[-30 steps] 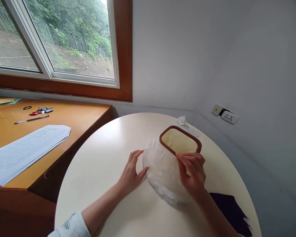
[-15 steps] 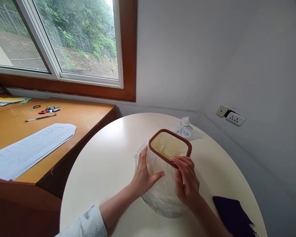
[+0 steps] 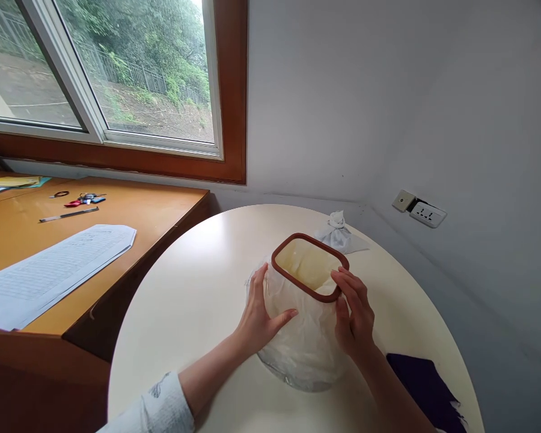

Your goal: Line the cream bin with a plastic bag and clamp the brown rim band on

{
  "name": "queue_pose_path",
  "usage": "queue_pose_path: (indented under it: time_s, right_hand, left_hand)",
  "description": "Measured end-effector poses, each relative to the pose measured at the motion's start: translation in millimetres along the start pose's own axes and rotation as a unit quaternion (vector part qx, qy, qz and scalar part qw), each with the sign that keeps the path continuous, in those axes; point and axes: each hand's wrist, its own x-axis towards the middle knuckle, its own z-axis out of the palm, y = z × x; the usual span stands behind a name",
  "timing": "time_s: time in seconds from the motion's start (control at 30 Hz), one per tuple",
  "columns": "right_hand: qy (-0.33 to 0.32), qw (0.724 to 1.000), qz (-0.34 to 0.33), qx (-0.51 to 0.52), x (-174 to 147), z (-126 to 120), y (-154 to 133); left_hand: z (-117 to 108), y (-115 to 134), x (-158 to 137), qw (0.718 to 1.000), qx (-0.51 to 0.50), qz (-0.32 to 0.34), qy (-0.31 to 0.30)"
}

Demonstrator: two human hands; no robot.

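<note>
A small cream trash bin with a brown rim [image 3: 293,281] stands on the round table. A thin, translucent plastic bag [image 3: 297,349] hangs loosely around its outside, its crumpled lower edge spread near the tabletop. My left hand [image 3: 259,319] rests against the bagged left side, thumb and fingers spread wide. At the right corner of the rim, my right hand [image 3: 355,313] pinches the edge, fingertips over the inner side and thumb outside. Cream folds show inside the opening. Whether the rim is a separate ring cannot be made out.
Behind the bin lies a knotted white plastic bag [image 3: 338,233]. A dark purple cloth [image 3: 421,385] is near the right edge of the round table [image 3: 198,276]. To the left, a wooden desk [image 3: 162,210] bears papers [image 3: 63,270], a pen [image 3: 70,214] and keys [image 3: 88,198].
My right hand has slid along the rim from the front edge to the right corner. My left hand stays spread on the bin's side. The view has shifted slightly.
</note>
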Motion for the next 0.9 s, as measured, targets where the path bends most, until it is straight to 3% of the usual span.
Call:
queue_pose_path:
  time_s: [0.37, 0.9]
  right_hand:
    - [-0.02, 0.999, 0.03, 0.032, -1.7, 10.9, -14.4]
    - [-0.033, 0.993, 0.076, 0.081, -11.8, 27.9, -32.3]
  left_hand:
    - [-2.6, 4.1, -1.9, 0.998, 0.017, 0.049, 0.024]
    - [-7.0, 10.3, -0.6, 0.994, 0.065, 0.06, 0.069]
